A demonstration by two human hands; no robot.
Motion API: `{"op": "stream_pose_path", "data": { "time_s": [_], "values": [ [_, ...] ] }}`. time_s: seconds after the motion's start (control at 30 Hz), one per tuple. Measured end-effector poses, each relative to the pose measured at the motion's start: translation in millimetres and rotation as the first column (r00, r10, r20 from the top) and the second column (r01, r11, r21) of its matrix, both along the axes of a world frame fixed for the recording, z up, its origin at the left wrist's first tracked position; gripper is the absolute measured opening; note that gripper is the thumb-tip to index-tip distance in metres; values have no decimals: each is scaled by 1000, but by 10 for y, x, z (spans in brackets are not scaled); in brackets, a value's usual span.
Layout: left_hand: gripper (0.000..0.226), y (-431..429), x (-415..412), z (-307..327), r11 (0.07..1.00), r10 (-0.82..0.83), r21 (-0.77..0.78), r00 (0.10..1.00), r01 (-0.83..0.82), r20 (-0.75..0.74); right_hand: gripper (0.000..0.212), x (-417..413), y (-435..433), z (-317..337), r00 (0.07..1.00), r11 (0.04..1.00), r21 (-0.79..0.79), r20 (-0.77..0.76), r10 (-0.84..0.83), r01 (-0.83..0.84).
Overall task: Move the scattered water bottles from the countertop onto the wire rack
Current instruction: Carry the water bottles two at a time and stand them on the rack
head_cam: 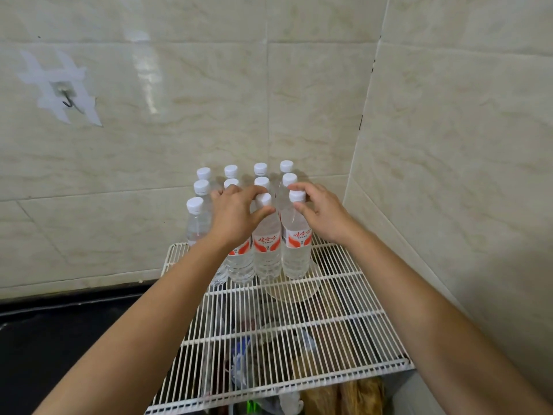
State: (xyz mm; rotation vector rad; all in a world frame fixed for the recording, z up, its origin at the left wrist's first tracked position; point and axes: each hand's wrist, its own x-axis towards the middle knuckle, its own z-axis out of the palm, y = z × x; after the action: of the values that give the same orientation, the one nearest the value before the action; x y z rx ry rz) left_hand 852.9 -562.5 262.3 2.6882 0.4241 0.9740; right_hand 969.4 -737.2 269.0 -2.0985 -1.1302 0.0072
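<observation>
- Although the black countertop [45,339] shows only a strip at left, no bottle lies on that strip, so the job looks nearly finished; the rest is out of view.
- On the white wire rack [344,310], the water bottles [266,250] stand upright, packed in rows at the far end by the tiled wall [179,130].
- Left hand [236,217] curls loosely around the shoulders of a front-row bottle.
- Right hand [321,211] pinches the front right bottle [296,253] below its cap, probably just squaring it up.
</observation>
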Motion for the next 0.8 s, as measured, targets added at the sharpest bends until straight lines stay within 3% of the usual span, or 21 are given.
{"op": "stream_pose_path", "data": {
  "time_s": [0.1, 0.17, 0.3, 0.63, 0.7, 0.8],
  "values": [
    [46, -17, -6, -11, 1000, 8, 20, 1000, -8, -15, 46, 35, -38, -19, 998, 1000, 26, -65, 1, 1],
    [45, -21, -7, -8, 1000, 7, 27, 1000, -7, -26, 59, 62, -75, 41, 993, 997, -54, -105, 58, -64],
    [46, -26, -16, 36, 1000, 18, 13, 997, -17, -79, 53, 109, -38, 173, 998, 980, -189, 0, 64, -63],
    [48, -38, -68, 35, 1000, 17, 18, 995, -16, -100, 68, 59, 27, 83, 999, 993, -120, -45, 7, -13],
    [52, -32, -105, 37, 998, -49, -42, 997, 47, -58, 75, 24, -21, 67, 1000, 995, -97, -20, -14, 12],
    [56, -1, -302, 63, 978, -80, -177, 983, 109, 164, 67, -67, -55, 70, 991, 993, 43, 76, -114, 111]
  ]
}}
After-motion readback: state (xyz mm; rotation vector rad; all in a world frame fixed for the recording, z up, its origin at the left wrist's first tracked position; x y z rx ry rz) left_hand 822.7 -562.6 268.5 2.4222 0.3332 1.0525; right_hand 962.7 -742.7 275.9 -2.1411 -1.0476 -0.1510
